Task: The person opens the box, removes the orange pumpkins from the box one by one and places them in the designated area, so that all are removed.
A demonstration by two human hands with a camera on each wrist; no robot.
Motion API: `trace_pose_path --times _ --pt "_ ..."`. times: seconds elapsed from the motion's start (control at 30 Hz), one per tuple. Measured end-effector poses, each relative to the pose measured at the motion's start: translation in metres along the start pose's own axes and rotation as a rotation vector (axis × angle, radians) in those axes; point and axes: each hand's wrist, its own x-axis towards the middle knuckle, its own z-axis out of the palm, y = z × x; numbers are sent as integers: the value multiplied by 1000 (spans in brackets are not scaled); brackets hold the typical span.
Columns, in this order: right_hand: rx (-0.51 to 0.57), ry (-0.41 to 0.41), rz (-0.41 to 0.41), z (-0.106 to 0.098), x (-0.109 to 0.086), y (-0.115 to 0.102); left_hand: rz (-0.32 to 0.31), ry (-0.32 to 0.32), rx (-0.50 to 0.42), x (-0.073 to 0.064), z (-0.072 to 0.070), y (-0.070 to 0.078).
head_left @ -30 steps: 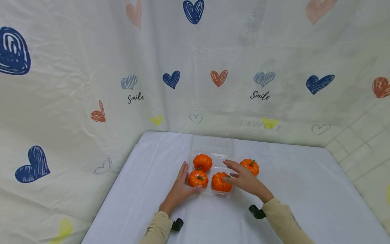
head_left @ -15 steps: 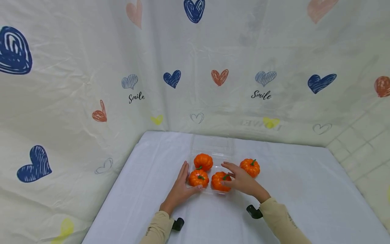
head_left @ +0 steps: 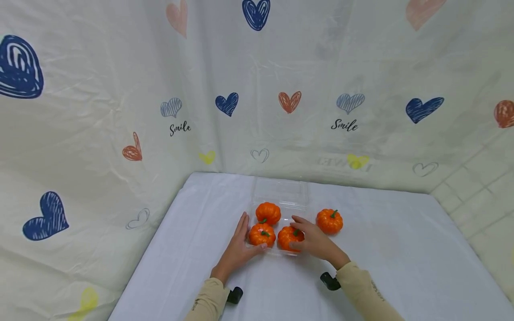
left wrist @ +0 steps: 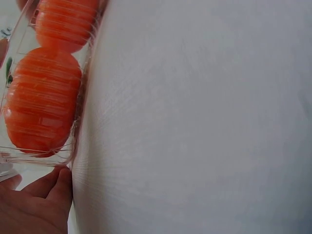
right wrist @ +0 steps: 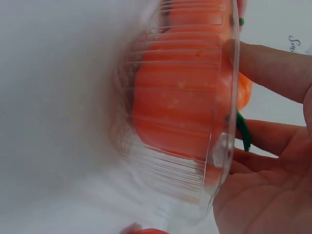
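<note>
Small orange pumpkins with green stems sit in a clear plastic container (head_left: 276,253) whose hinged lid (head_left: 279,189) lies open toward the back. One pumpkin (head_left: 268,213) is at the back left, another (head_left: 261,235) in front of it. My left hand (head_left: 236,253) rests at the container's left front corner, fingers straight along the side, thumb at the front edge. In the left wrist view its fingertips (left wrist: 62,171) touch the container's end. My right hand (head_left: 316,241) holds the front-right pumpkin (head_left: 287,236) inside the container, fingers and thumb around its top. Its green stem (right wrist: 243,131) shows between them.
A further pumpkin (head_left: 330,222) stands on the white-covered table (head_left: 385,249), right of the container and just behind my right hand. A white curtain (head_left: 305,58) printed with hearts hangs beyond the table's back edge. Small black devices (head_left: 330,281) are worn at both wrists.
My right hand has moved a little left and its fingers have closed in around the front-right pumpkin, which has shifted slightly left. My left hand has stayed at the container.
</note>
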Motion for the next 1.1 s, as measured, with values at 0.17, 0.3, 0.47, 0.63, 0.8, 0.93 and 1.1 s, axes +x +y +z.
trace_pose_path --times 0.17,0.3,0.47,0.63,0.8,0.93,1.1 --pt "-15 3 -4 2 -2 -2 6 2 5 1 0 -1" --pt "-1 11 -7 6 -2 -2 1 1 -3 2 1 -1" --pt "21 16 -16 8 -4 -5 -5 2 -9 1 0 0" --pt "28 36 -15 8 -4 -7 4 -2 -9 0 -1 0" --pt "33 73 -25 7 -5 -7 5 -6 -17 1 -1 -1" --pt "47 95 -45 4 -5 -9 20 -5 -23 2 0 -3" --pt "38 134 -63 1 -5 -9 20 7 -6 2 0 -5"
